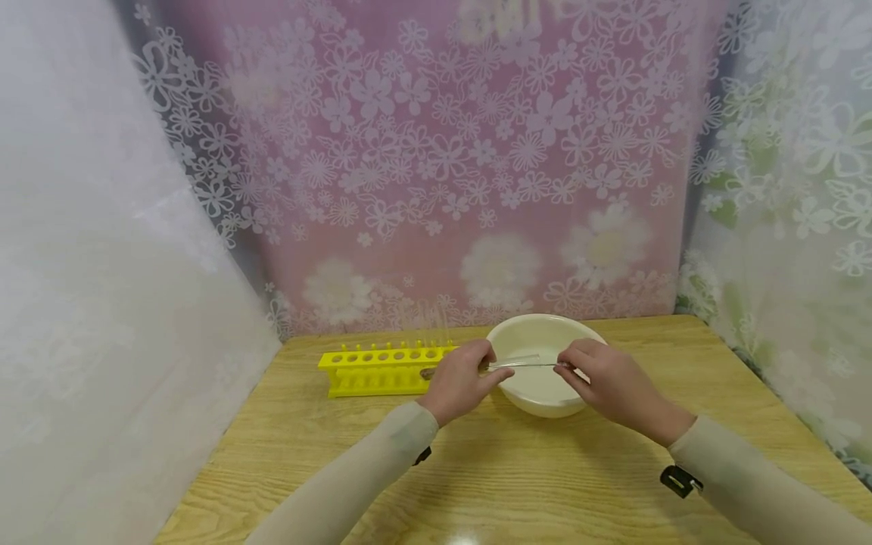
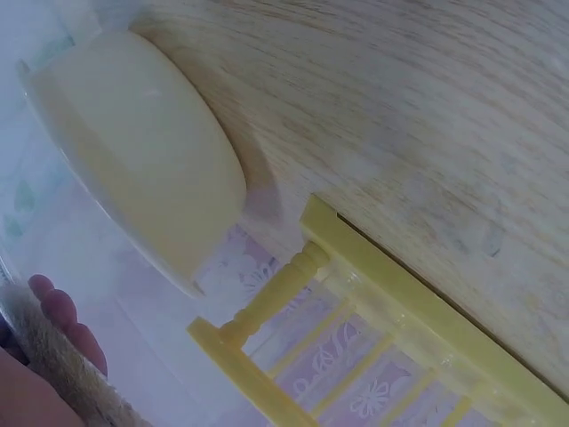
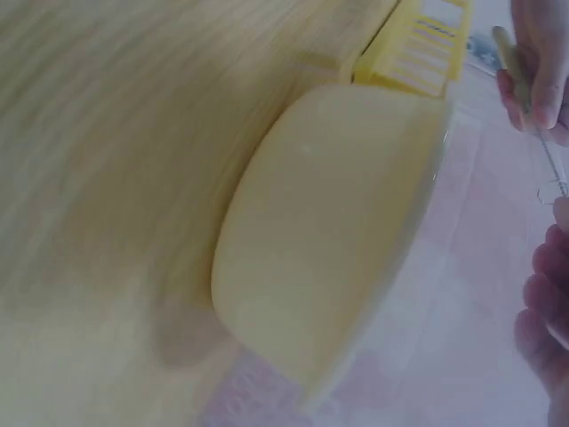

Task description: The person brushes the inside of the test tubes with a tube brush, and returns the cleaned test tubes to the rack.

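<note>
My left hand (image 1: 459, 378) grips a clear glass test tube (image 1: 512, 362), held almost level over the near side of a cream bowl (image 1: 545, 405). Inside the tube is a test tube brush; its bristles (image 2: 55, 356) show through the glass in the left wrist view. From the tube's mouth a thin wire handle (image 3: 550, 160) runs to my right hand (image 1: 613, 382), which pinches its end between thumb and fingers above the bowl's right side. The fingers partly cover both the tube and the handle's end.
A yellow test tube rack (image 1: 361, 393) stands left of the bowl, partly behind my left hand. Several clear tubes (image 1: 429, 322) rise at its right end. Floral curtains (image 1: 436, 151) enclose the wooden table (image 1: 477, 484) at the back and sides.
</note>
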Motion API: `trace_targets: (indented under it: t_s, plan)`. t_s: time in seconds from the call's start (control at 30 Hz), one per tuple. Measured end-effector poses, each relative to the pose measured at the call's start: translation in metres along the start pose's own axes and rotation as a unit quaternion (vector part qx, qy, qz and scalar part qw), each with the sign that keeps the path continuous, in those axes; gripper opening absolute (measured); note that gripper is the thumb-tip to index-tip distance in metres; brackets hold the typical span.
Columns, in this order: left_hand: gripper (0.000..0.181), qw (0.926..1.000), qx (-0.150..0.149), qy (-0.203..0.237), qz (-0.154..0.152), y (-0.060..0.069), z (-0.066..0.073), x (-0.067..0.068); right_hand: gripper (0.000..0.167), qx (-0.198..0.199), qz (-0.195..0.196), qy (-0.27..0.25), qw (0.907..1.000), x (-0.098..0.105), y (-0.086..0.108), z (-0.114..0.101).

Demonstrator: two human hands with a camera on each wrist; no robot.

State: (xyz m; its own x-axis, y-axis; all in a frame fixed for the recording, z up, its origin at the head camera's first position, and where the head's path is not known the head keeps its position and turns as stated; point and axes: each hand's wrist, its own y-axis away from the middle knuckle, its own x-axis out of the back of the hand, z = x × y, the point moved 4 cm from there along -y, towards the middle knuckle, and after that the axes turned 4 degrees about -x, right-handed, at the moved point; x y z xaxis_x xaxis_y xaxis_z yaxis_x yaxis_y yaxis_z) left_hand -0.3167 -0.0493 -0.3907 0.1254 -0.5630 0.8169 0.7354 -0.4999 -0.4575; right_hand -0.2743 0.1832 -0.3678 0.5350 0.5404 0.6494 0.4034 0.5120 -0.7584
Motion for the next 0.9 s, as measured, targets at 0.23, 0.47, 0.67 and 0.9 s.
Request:
trace_targets:
  t_s: [0.23, 0.47, 0.67, 0.9]
  plan:
    - [0.031, 1.0000, -0.009, 0.000, -0.002, 0.001, 0.002, 0.001, 0.046, 0.103, 0.014, 0.064, 0.9925, 0.005, -0.003, -0.003]
    - [0.033, 0.9993, -0.032, -0.017, 0.013, 0.002, 0.005, 0.003, 0.048, 0.096, -0.010, 0.058, 0.9936, 0.004, -0.001, 0.002]
    - [0.034, 0.9974, -0.054, -0.039, 0.026, 0.001, 0.007, 0.003, 0.022, -0.018, -0.040, -0.059, 0.9973, 0.005, -0.001, 0.008]
    - [0.033, 0.9944, -0.074, -0.064, 0.040, 0.000, 0.011, 0.002, 0.025, -0.219, -0.126, -0.242, 0.9366, -0.002, 0.002, 0.020]
